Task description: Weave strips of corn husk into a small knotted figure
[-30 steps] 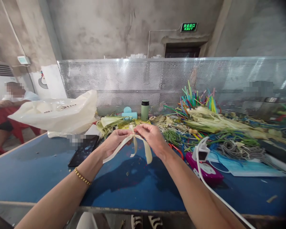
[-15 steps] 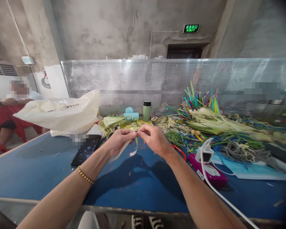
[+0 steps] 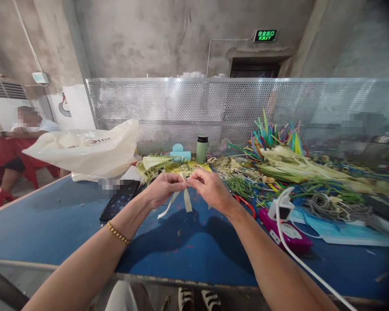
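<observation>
Over the middle of the blue table [image 3: 84,242], my left hand [image 3: 167,186] and my right hand [image 3: 209,186] meet fingertip to fingertip. Both pinch a pale strip of corn husk [image 3: 188,201], one end of which hangs down below the fingers. A second pale end dangles lower to the left, under my left hand. The exact spot where the fingers press is partly hidden. Behind the hands lies a small heap of husks [image 3: 155,165]. A dark tablet [image 3: 121,201] rests beside my left forearm.
A white plastic bag [image 3: 81,151] stands back left. To the right are husks [image 3: 288,162], green cords [image 3: 239,185], red-handled scissors [image 3: 248,206] and a purple power strip [image 3: 288,235] with a white cable. A green bottle [image 3: 201,150] stands behind. A person [image 3: 29,121] sits far left.
The husk strip has shifted: its ends now hang straighter and apart below my fingers, where one was curled before. Both hands stay together in a pinch. The view has moved slightly.
</observation>
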The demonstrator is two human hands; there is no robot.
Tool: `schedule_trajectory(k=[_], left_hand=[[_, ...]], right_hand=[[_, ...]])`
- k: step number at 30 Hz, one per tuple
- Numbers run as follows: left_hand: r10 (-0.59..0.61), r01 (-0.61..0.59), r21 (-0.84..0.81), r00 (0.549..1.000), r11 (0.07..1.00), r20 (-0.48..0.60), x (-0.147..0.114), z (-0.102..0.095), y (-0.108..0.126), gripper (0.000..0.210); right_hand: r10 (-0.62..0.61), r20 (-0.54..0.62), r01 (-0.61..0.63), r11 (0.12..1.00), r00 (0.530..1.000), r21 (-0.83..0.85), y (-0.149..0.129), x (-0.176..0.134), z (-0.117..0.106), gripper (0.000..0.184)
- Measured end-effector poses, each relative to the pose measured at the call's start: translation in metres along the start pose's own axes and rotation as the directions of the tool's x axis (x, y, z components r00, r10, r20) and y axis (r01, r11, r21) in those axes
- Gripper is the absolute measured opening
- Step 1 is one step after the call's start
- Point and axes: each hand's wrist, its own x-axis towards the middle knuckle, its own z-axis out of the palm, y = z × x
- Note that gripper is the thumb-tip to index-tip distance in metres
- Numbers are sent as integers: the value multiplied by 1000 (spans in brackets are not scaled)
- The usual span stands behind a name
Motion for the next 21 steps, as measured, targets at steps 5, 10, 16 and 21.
schedule_trajectory(k=[5, 10, 16, 21], left_hand=[[-33, 29, 68, 998, 997, 61, -1, -1, 2, 22], [-21, -9, 142, 978, 990, 206, -6, 5, 5, 24], [-50, 11, 186, 977, 982, 209, -8, 6, 5, 23], [-76, 24, 243, 975, 970, 208, -8, 5, 4, 27]], right_hand=[[24, 55, -28, 997, 998, 78, 13, 3, -2, 31], [184, 213, -250, 904, 960, 346, 21, 2, -4, 50], [183, 240, -300, 658, 953, 691, 9, 0, 2, 39], [258, 149, -284, 633, 955, 721, 4, 1, 10, 27]])
